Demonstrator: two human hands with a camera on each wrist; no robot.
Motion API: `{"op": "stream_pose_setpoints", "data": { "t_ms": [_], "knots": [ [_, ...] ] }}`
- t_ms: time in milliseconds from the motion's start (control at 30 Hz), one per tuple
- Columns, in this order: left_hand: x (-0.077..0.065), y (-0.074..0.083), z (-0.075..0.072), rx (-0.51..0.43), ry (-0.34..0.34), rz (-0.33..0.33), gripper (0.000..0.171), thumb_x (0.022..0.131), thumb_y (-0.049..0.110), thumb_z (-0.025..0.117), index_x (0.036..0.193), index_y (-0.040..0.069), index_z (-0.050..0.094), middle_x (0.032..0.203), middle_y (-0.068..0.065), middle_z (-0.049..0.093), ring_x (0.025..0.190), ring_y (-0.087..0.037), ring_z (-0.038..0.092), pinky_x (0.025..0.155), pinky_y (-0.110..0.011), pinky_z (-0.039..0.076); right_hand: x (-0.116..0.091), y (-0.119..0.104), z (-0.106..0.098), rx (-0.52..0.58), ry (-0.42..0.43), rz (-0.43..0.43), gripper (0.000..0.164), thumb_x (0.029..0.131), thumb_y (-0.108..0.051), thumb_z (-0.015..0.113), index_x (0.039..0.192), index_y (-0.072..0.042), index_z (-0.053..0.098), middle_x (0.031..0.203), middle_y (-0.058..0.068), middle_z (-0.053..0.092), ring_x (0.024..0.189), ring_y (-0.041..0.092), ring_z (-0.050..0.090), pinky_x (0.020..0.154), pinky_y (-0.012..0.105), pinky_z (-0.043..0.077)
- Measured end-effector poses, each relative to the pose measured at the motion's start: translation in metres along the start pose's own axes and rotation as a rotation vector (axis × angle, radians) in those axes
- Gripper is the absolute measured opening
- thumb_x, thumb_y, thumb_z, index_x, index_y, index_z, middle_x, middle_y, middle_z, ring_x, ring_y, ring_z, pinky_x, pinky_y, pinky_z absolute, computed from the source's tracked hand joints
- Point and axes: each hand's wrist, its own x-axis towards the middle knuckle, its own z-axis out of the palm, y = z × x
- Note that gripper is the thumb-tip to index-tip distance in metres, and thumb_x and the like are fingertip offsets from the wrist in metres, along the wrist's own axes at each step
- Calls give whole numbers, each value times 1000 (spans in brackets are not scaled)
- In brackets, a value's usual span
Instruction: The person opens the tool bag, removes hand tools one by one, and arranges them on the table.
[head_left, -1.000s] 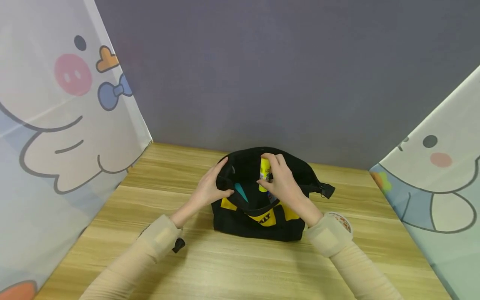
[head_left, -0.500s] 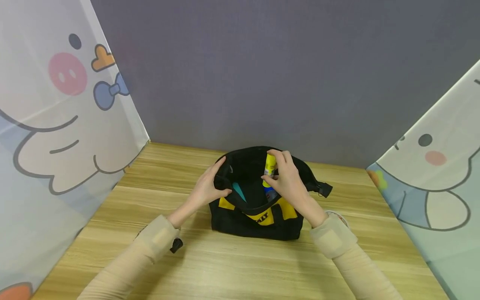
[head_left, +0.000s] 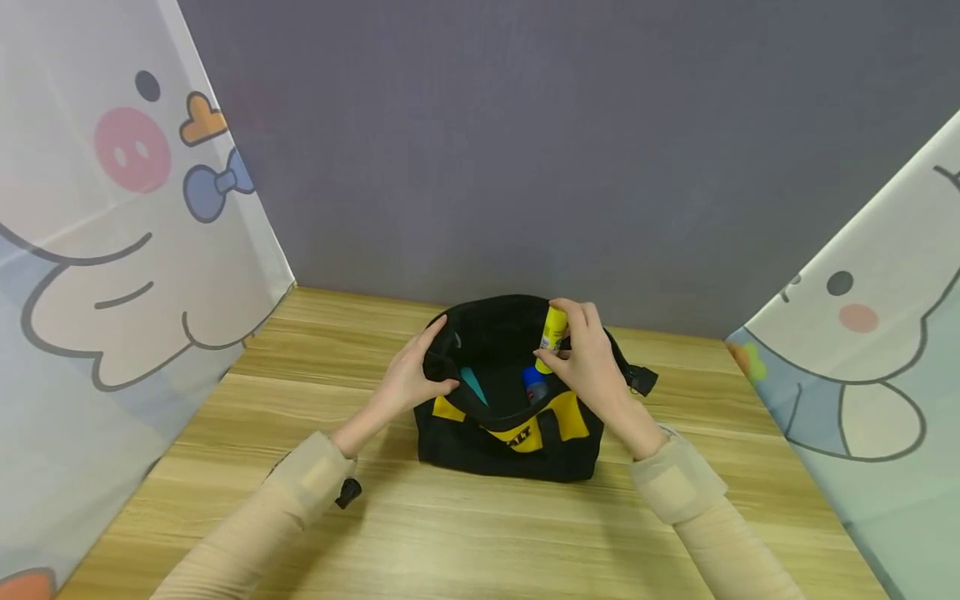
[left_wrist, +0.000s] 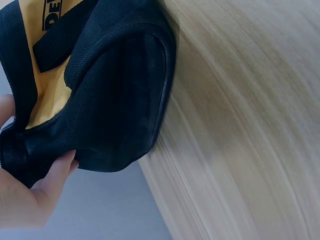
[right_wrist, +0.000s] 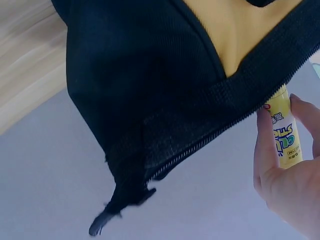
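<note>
A black and yellow tool bag [head_left: 504,462] stands on the table with its zipped mouth spread wide. My left hand [head_left: 408,375] grips the left end of its rim, thumb on one side and fingers on the other, as the left wrist view also shows. Between thumb and fingertips my right hand [head_left: 592,367] pinches a yellow glue stick [head_left: 552,337], slightly tilted, over the right part of the opening. Its label faces the camera in the right wrist view, where the zip edge [right_wrist: 215,132] hides one end. Inside the bag lie a teal, pointed object [head_left: 473,386] and a blue-topped object [head_left: 534,385], both partly hidden.
The wooden table [head_left: 450,542] extends in front of the bag and to both sides. A grey partition [head_left: 487,167] rises close behind it. Cartoon-printed sheets [head_left: 75,292] flank the table. A zip tab [head_left: 642,380] sticks out at the bag's right end.
My right hand has moved right with the glue stick, toward the bag's right side, uncovering more of the blue-topped object. My left hand keeps its hold on the rim.
</note>
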Motion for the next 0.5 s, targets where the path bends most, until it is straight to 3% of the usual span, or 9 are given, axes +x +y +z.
{"op": "stream_pose_setpoints", "data": {
  "t_ms": [500],
  "knots": [
    [-1,0,0,3,-1,-1,100,79,21,82,159,22,23,161,-18,31,144,-45,34,111,-67,34,-7,10,-22,-19,104,-32,75,75,1,83,138,1,42,111,24,45,89,29,56,63,34,61]
  ]
}}
